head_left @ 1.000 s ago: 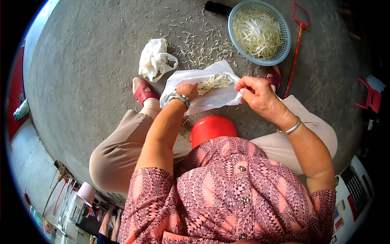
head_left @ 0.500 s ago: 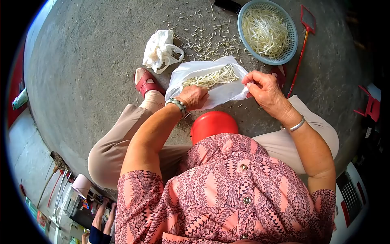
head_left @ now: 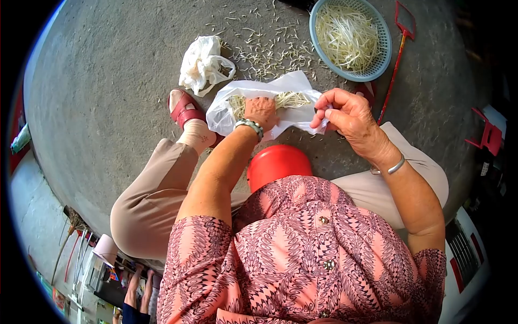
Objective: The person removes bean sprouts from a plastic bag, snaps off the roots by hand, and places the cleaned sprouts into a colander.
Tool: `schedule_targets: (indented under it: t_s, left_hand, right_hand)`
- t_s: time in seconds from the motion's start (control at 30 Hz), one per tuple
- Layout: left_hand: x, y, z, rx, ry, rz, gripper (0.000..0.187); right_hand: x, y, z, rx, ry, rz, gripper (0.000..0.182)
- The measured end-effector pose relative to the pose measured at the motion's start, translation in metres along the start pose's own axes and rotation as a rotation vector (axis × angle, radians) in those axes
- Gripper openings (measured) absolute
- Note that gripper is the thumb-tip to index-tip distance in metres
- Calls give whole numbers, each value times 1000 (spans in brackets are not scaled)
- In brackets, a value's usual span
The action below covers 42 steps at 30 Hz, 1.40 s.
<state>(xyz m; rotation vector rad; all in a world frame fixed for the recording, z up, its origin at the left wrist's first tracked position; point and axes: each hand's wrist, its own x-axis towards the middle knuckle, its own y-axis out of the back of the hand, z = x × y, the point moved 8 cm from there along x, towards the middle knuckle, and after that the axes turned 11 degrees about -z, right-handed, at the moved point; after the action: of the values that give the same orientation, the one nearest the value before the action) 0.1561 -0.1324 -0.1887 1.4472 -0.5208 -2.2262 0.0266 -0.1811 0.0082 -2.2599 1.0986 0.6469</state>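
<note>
My left hand (head_left: 261, 112) reaches into the open mouth of a white plastic bag (head_left: 221, 114) lying on the ground in front of me. Its fingers press into the pale bean sprouts (head_left: 292, 100) inside, and the fingertips are hidden. At the right end of the bag, my right hand (head_left: 341, 113) pinches the bag's edge between thumb and fingers. More sprouts (head_left: 348, 38) fill a blue-grey plastic basket (head_left: 386, 48) at the upper right.
A crumpled white bag (head_left: 200, 63) lies near my left red sandal (head_left: 186, 108). Short sprout pieces (head_left: 270, 48) are scattered on the concrete. A red stool (head_left: 278, 164) is below me. A red-handled swatter (head_left: 393, 81) lies at right. Another person's legs (head_left: 139, 289) show at lower left.
My left hand has moved from the near left edge of the bag up into the sprouts. My right hand still pinches the bag's right end. The whole view has shifted slightly.
</note>
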Motion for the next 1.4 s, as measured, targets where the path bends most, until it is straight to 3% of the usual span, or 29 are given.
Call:
schedule_targets:
  t_s: [0.07,0.2,0.23,0.33,0.57,0.73,0.77,0.9,1.27,1.4]
  left_hand:
    - [11,-6,1,16,14,-90,85]
    - [10,-5,-8,50,-45,-14,38]
    - [13,-9,-16,-32,-22,-6,35]
    - [17,-6,-33,-184,6,-81,36]
    - [14,2,-47,-156,66,-269,40]
    - [17,-7,-41,-243,185,-164,45]
    - [-8,36,-11,-269,86,-120,39]
    - [15,19,-14,-158,82,-39,35]
    - [25,7,-18,-239,10,-144,41]
    - [22,15,-9,-251,-23,-84,43]
  right_hand:
    - [-1,-1,1,22,-7,-6,16]
    - [-4,1,-12,86,-7,-1,19]
    - [-5,3,-14,97,-9,3,20]
    - [-6,13,-13,216,31,59,20]
    - [-4,17,-9,105,14,52,19]
    - [-4,19,-8,151,2,48,21]
    - [-3,19,-7,159,7,40,22]
    - [-3,19,-10,129,-6,43,23]
    - [-3,25,-9,108,2,42,25]
    - [-3,24,-10,106,-3,44,25]
